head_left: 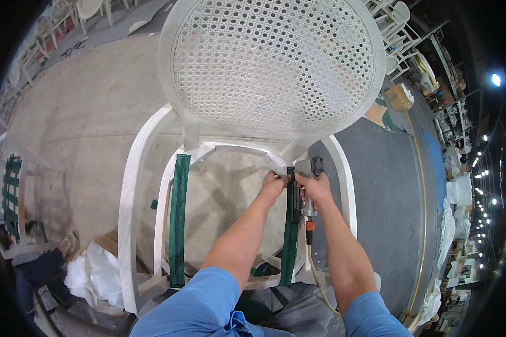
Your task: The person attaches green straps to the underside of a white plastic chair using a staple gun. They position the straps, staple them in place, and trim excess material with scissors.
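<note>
A white wooden armchair frame stands in front of me, its oval woven cane back (275, 67) at the far side. One green webbing strap (179, 222) runs front to back along the left of the seat opening. A second green webbing strap (289, 250) runs along the right. My left hand (272, 188) is closed on the far end of this right strap, by the rear seat rail. My right hand (318, 191) grips an air staple gun (309, 209), held against the strap beside my left fingers. An orange fitting joins it to a pale hose (313, 269).
The chair's curved arms (130, 213) rise on both sides. At left are another chair with green webbing (11, 188), white plastic wrapping (98, 275) and part of a person's leg and shoe (69, 245). More chairs and a cardboard box (397, 96) stand farther off.
</note>
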